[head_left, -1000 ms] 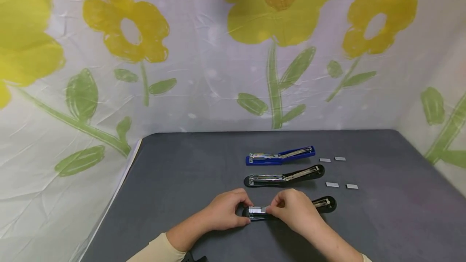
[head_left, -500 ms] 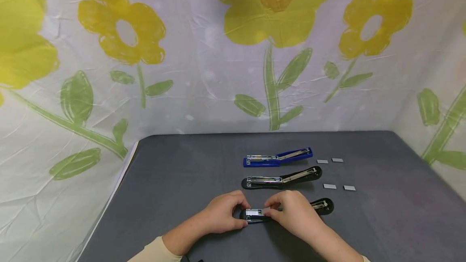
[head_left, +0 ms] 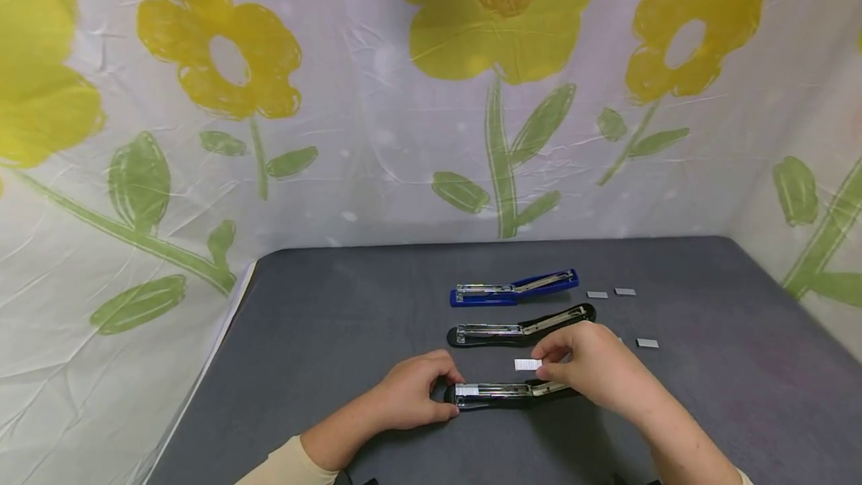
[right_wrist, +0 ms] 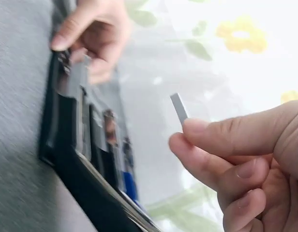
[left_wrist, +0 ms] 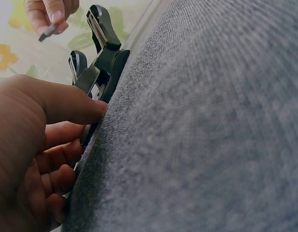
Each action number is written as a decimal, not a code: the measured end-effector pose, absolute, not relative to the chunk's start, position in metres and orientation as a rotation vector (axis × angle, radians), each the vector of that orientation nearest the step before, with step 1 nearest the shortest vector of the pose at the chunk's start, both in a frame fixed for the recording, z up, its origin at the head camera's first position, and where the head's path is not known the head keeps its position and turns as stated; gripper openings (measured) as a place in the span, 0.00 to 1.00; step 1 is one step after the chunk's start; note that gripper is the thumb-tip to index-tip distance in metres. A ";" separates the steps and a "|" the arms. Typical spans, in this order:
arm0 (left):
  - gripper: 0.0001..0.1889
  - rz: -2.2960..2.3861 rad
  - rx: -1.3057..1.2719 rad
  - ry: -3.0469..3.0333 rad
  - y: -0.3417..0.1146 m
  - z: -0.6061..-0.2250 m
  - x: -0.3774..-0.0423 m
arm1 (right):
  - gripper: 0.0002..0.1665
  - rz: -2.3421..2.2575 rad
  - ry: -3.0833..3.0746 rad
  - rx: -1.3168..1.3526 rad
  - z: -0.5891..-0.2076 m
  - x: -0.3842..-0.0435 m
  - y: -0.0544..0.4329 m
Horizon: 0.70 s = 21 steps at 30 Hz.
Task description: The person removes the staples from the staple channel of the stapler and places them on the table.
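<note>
My left hand point(head_left: 417, 391) grips the front end of the nearest black stapler point(head_left: 498, 395) between thumb and fingers, holding it on the table. The stapler lies opened out, its top arm swung back to the right. A short white block of staples point(head_left: 467, 390) sits at the front of its metal channel. Above the stapler, my right hand point(head_left: 592, 365) pinches a strip of staples point(head_left: 527, 364) between thumb and forefinger. In the right wrist view this staple strip point(right_wrist: 178, 107) juts out past the fingertips, apart from the stapler.
Behind are a second black stapler point(head_left: 521, 326) and a blue stapler point(head_left: 515, 288), both opened out. Two staple strips lie beside the blue one, including this strip point(head_left: 625, 292). Another strip point(head_left: 647, 343) lies nearer, with one beside it mostly hidden by my right hand.
My right hand has risen off the nearest stapler and moved right and away from me, with a staple strip between its fingers. My left hand keeps its hold on the stapler's front end.
</note>
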<state>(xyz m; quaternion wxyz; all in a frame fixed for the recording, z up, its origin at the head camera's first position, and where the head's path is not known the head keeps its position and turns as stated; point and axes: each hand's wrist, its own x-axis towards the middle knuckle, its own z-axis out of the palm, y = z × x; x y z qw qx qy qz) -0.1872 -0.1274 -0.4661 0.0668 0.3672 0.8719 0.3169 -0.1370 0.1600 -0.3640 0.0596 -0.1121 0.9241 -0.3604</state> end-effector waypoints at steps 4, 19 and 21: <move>0.14 0.968 1.111 2.619 -0.127 -0.466 -0.187 | 0.06 -1.111 2.766 -0.343 -0.356 -0.137 0.175; 0.14 0.984 1.083 2.602 -0.129 -0.466 -0.187 | 0.08 -1.178 2.744 -0.395 -0.350 -0.137 0.216; 0.14 0.987 1.085 2.597 -0.129 -0.465 -0.187 | 0.07 -1.176 2.760 -0.368 -0.350 -0.135 0.222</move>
